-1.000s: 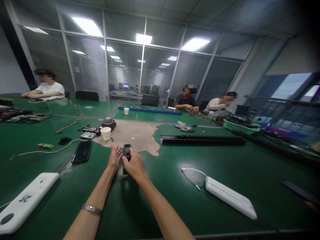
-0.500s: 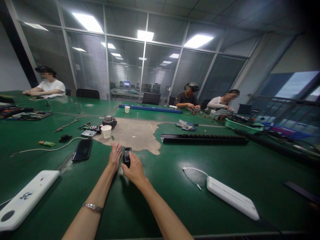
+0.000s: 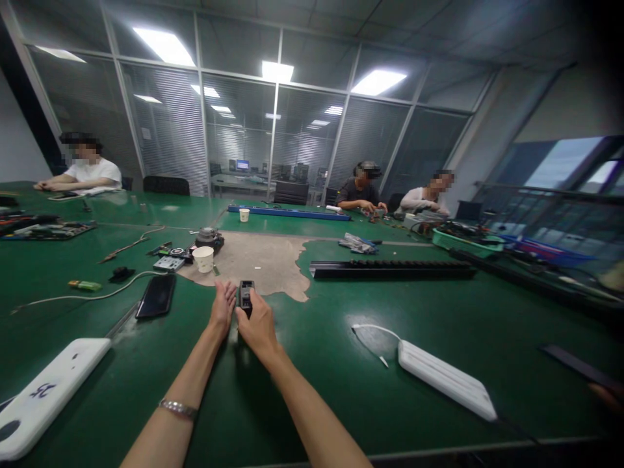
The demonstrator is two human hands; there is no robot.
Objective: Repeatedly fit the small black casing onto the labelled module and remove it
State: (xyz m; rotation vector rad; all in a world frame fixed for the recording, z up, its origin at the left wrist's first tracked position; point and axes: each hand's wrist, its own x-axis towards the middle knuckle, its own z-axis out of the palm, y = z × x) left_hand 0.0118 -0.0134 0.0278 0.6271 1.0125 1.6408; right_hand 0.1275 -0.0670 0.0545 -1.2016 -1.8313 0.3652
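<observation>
A small black box-shaped device (image 3: 246,294) with recesses in its upper face is gripped by my right hand (image 3: 258,324), thumb on the near side and fingers over its right side. My left hand (image 3: 224,305) lies just left of the device, fingers stretched out, palm turned towards it. Whether the left fingertips touch it I cannot tell. Beyond both hands, a worn tan patch (image 3: 273,260) covers part of the green table (image 3: 312,364). A white paper cup (image 3: 203,260) stands at its left, and a black phone (image 3: 156,296) lies left of my left hand.
Two white power banks or similar slabs, one at left (image 3: 53,396) and one with a short cable at right (image 3: 443,377), lie nearby. A long black rail (image 3: 390,270) lies beyond. Gloves (image 3: 358,244) and a green basket (image 3: 468,243) are farther right. Several people sit across the table.
The device has tilted in my right hand, so its recessed face shows more. My left hand stays beside it, about where it was. The whole view has shifted slightly.
</observation>
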